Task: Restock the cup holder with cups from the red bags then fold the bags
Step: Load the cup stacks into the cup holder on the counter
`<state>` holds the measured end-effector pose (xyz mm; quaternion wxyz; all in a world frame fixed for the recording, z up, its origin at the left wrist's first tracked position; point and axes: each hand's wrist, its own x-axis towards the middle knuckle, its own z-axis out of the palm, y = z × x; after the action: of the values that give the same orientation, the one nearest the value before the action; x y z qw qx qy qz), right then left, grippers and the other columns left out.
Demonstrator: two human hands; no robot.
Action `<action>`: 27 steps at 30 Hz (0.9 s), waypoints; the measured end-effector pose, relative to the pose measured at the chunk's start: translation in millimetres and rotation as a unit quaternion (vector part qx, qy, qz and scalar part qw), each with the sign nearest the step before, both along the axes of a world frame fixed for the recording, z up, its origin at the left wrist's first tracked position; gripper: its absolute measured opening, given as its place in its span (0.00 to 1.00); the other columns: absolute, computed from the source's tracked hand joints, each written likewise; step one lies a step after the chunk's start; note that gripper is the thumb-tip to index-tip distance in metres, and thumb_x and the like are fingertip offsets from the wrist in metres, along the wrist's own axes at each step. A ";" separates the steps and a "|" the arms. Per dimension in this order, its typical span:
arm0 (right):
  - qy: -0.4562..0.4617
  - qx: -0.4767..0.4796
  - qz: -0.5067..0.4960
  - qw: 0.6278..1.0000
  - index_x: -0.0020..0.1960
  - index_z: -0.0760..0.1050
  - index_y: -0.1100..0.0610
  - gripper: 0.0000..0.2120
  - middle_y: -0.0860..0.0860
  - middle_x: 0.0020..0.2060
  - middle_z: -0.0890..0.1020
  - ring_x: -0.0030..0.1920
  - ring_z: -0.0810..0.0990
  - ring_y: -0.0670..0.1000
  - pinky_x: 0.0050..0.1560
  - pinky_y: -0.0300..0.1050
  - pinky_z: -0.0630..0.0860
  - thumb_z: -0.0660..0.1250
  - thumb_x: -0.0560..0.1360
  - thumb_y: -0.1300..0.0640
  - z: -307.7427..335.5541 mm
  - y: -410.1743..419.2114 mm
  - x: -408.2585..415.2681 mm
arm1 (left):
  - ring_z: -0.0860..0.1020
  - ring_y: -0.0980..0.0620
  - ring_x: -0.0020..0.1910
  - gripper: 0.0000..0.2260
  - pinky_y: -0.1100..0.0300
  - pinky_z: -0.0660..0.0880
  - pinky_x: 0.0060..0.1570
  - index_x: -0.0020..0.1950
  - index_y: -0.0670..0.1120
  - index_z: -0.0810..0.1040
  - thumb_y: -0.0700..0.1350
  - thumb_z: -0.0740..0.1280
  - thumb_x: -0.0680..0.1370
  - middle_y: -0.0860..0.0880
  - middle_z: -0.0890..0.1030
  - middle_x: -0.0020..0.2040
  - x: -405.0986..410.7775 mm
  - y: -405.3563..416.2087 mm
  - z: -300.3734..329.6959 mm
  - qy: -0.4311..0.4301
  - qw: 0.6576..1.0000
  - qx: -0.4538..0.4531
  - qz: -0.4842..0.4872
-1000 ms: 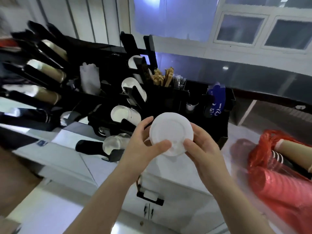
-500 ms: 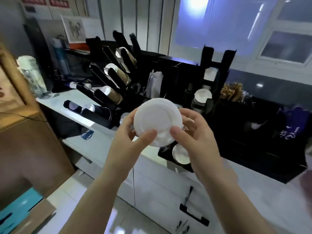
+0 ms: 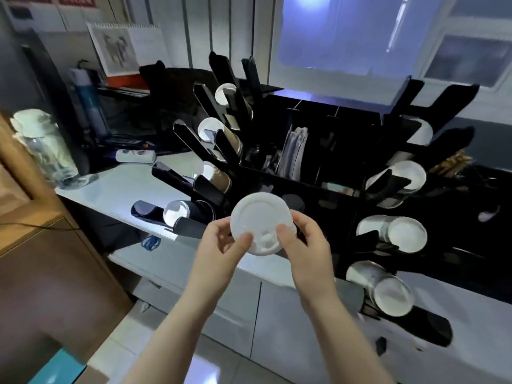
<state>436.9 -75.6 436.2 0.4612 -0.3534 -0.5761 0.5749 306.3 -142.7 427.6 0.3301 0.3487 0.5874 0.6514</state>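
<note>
White lid [image 3: 261, 223] sits between my two hands, held up in front of the black cup holder [image 3: 318, 195], flat face toward me, above the edge of the white surface [image 3: 122, 187]. My left hand [image 3: 221, 245] pinches the lid's lower left rim, thumb on the face, fingers curled behind. My right hand [image 3: 307, 245] pinches the lower right rim the same way, thumb on front, other fingers wrapped behind. Both hands narrow, closed on the lid, nothing else in them. Holder slots hold stacks of cups: brown paper cups [image 3: 219, 178] angled on the left side, white-lidded stacks [image 3: 406, 235] on the right side. Clear jar [image 3: 44, 151] stands far left on the surface.
</note>
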 end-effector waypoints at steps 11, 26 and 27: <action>-0.063 -0.058 -0.060 0.995 0.55 0.77 0.48 0.20 0.43 0.49 0.82 0.54 0.80 0.48 0.57 0.56 0.77 0.60 0.70 0.39 -24.9 99.7 -67.1 | 0.77 0.67 0.53 0.19 0.71 0.75 0.45 0.66 0.50 0.72 0.50 0.68 0.76 0.56 0.78 0.60 -35.7 87.9 -25.2 0.003 0.999 -0.029 0.041; -0.292 0.051 -0.030 0.955 0.59 0.64 0.48 0.13 0.49 0.49 0.77 0.50 0.75 0.48 0.44 0.46 0.71 0.60 0.77 0.45 -40.0 143.9 -113.5 | 0.79 0.61 0.51 0.09 0.67 0.74 0.46 0.59 0.54 0.74 0.46 0.62 0.79 0.56 0.81 0.53 -55.8 138.8 -55.8 -0.088 0.989 -0.040 0.116; -0.315 0.061 -0.040 0.946 0.59 0.64 0.49 0.14 0.50 0.50 0.76 0.53 0.71 0.49 0.48 0.47 0.70 0.59 0.77 0.45 -44.1 145.0 -116.1 | 0.79 0.61 0.52 0.09 0.66 0.73 0.48 0.59 0.55 0.73 0.47 0.62 0.79 0.58 0.81 0.53 -56.0 140.3 -58.8 -0.087 0.987 -0.054 0.120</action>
<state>320.9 69.4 392.2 0.3001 -0.5103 -0.7114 0.3789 250.4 -2.4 368.8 0.3177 0.1988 0.6287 0.6814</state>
